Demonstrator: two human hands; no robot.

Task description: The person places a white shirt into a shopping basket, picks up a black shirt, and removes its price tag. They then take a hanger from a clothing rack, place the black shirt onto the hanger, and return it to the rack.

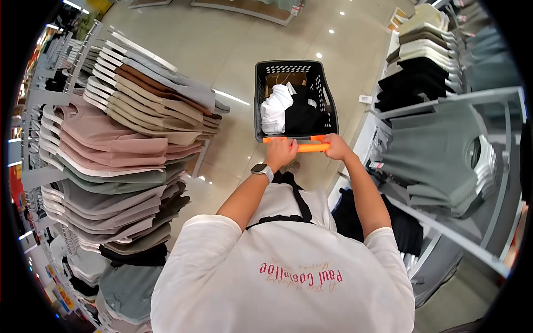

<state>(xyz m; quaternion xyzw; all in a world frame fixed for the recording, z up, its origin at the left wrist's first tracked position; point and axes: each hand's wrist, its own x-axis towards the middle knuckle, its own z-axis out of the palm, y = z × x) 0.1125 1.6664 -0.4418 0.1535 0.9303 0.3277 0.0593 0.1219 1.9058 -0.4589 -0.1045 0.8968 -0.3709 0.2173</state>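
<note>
- A white printed T-shirt (pixel 283 277) is worn by the person, nearest the camera.
- A smartwatch (pixel 262 170) is seen on the wrist just behind the left hand (pixel 282 152).
- The orange cart handle (pixel 305 146) is gripped by both hands: the left hand is closed over it, and the right hand (pixel 336 146) is wrapped around its other end.
- Just beyond the hands, white and black folded garments (pixel 288 111) are held in the black shopping cart basket (pixel 325 94).
- Racks of hanging tops (pixel 139 127) are ranged left of the left hand; grey and black tops (pixel 438 150) hang right of the right hand.
</note>
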